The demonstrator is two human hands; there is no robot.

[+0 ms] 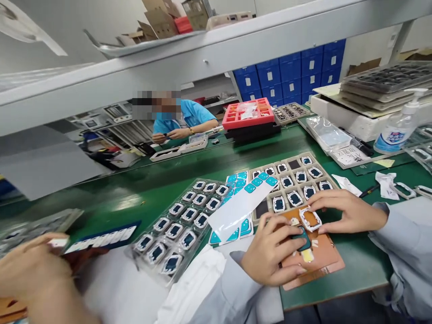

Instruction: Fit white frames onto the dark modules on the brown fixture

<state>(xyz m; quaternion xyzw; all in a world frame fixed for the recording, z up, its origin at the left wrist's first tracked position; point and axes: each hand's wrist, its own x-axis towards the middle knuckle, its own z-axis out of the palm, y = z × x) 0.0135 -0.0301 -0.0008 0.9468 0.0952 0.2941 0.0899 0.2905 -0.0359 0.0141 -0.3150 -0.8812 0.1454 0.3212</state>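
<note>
My left hand (275,249) rests on an orange board (326,256), its fingertips holding down a dark teal piece (306,242). Between the thumb and fingers of my right hand (349,211) is a white frame (316,221), at the board's upper edge. Small yellow and white bits lie on the board. Behind it, a beige tray (261,211) holds several white-rimmed dark parts. Left of that are sheets of teal stickers (245,227), partly under a white strip (238,211) with more teal stickers. A clear tray (211,231) of similar parts lies further left.
At the lower left, another person's blurred hand (37,265) is near a row of white pieces (116,236). Across the green table (162,182) sits a person in blue (195,114). A red tray (249,114) stands at the back, a pump bottle (396,128) at the right.
</note>
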